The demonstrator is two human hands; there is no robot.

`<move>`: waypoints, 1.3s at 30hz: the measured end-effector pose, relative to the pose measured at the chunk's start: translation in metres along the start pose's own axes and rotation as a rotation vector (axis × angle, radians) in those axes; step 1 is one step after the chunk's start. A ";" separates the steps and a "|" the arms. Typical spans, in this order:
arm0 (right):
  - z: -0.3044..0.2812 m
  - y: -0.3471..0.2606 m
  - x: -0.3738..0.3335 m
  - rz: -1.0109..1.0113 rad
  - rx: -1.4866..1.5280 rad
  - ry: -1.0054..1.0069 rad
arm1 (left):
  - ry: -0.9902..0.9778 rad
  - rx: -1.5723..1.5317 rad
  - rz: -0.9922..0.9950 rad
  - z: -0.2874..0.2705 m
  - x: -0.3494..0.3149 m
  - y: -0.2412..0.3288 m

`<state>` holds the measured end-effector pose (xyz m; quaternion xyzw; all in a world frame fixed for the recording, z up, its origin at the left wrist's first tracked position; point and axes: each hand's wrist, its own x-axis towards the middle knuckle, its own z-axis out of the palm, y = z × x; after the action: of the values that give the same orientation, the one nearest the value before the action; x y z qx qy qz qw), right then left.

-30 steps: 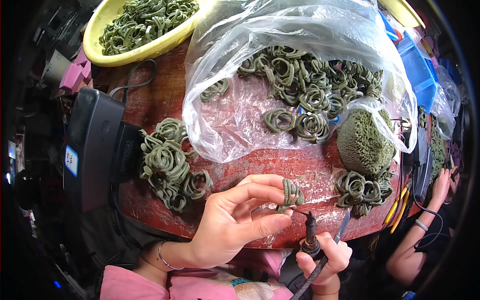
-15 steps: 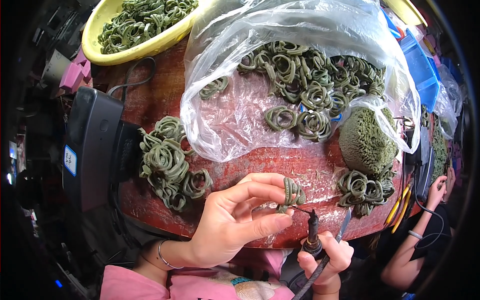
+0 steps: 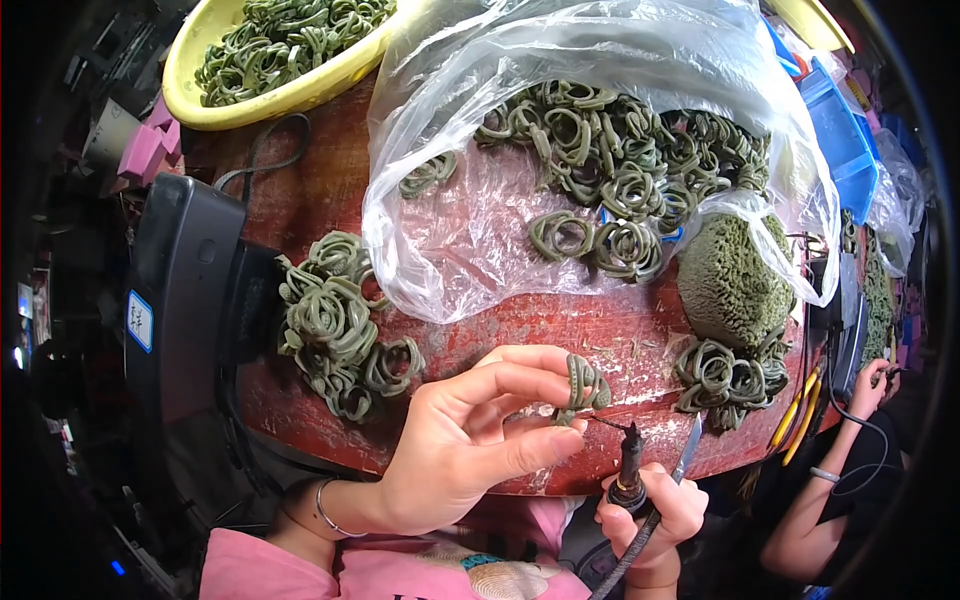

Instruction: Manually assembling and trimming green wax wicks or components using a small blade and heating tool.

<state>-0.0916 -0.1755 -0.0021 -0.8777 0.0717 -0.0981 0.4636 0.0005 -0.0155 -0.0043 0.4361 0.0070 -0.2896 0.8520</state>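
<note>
Above the table's near edge, my left hand [image 3: 470,440] pinches a green, wax-like ring [image 3: 588,388] with patterned bands between thumb and fingers. My right hand [image 3: 668,515], lower right, grips a black pen tool [image 3: 629,468] with a thin bent wire tip. That tip reaches left to the lower side of the ring; whether it touches I cannot tell. A slim metal blade [image 3: 687,450] also sticks up from my right hand, and a dark cord runs down past it. One pile of green rings [image 3: 330,315] lies left of my left hand, a smaller cluster [image 3: 730,382] beyond my right.
An opened clear plastic bag [image 3: 440,270] holds many more rings. Beside it sits a rough green lump [image 3: 735,275]. A yellow basin [image 3: 180,90] of rings stands far left, a black device [image 3: 180,270] at left. Yellow-handled pliers [image 3: 797,420] and a co-worker's hand [image 3: 872,390] are at right.
My right hand's pen tool has shifted very slightly to the right and down, its wire tip still by the ring. My left hand stays put. The co-worker's hands have moved a little.
</note>
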 end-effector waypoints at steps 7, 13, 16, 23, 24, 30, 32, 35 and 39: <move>-0.002 -0.002 0.003 -0.010 -0.032 -0.030 | 0.002 0.016 -0.014 0.000 -0.001 0.002; -0.003 -0.002 0.003 0.009 -0.040 -0.040 | 0.009 0.024 -0.035 0.002 -0.001 0.004; -0.003 -0.002 0.003 0.003 -0.042 -0.039 | 0.004 0.019 -0.039 0.001 -0.001 0.004; -0.003 -0.003 0.003 0.012 -0.038 -0.048 | 0.005 -0.015 -0.018 0.001 0.000 0.002; -0.003 -0.003 0.003 0.016 -0.042 -0.051 | 0.006 -0.020 -0.018 0.001 0.000 0.002; -0.002 -0.002 0.003 0.018 -0.049 -0.044 | 0.009 -0.016 -0.043 0.000 0.000 0.002; -0.003 -0.003 0.004 0.012 -0.039 -0.053 | 0.008 -0.015 -0.038 0.000 0.000 0.003; -0.001 -0.002 0.003 0.031 0.001 -0.041 | 0.004 -0.019 -0.030 0.000 0.001 0.002; 0.000 -0.002 0.002 0.031 0.028 -0.027 | 0.004 -0.013 -0.028 0.000 0.000 0.003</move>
<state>-0.0900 -0.1747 -0.0003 -0.8712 0.0779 -0.0800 0.4781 0.0020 -0.0142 -0.0026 0.4310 0.0169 -0.3006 0.8506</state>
